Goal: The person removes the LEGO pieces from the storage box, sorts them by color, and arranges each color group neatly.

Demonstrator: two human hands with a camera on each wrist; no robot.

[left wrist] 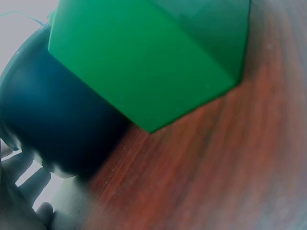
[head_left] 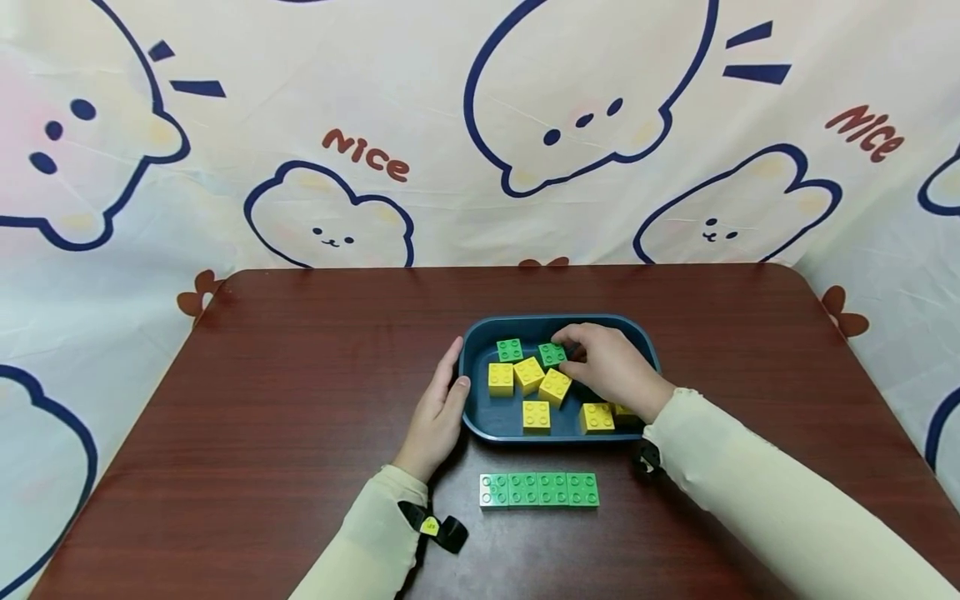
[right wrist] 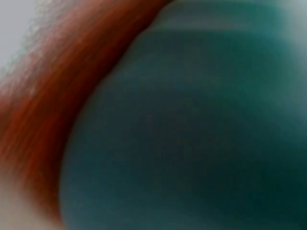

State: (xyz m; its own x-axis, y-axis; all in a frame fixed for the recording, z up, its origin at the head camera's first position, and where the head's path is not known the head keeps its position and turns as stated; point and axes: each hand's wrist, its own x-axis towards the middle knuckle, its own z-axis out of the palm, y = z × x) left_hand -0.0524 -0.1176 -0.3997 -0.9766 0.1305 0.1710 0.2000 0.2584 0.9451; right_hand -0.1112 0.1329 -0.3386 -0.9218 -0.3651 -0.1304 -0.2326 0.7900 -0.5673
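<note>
In the head view my right hand (head_left: 611, 367) reaches over the right side of a dark blue tray (head_left: 487, 429). Its thumb and index finger pinch a green building block (head_left: 552, 355) inside the tray. Another green block (head_left: 509, 350) lies to the left of it. My left hand (head_left: 437, 414) rests against the tray's left end, fingers straight along the outside and thumb at the rim. In front of the tray lies a row of joined green blocks (head_left: 538, 490). Its green side (left wrist: 139, 62) looms close in the left wrist view. The right wrist view shows the blurred tray wall (right wrist: 182, 134).
Several yellow blocks (head_left: 536, 417) are scattered in the tray, one partly hidden under the right wrist. The tray stands on a dark brown wooden table (head_left: 322, 375). A printed cloth (head_left: 442, 167) hangs behind the table's far edge.
</note>
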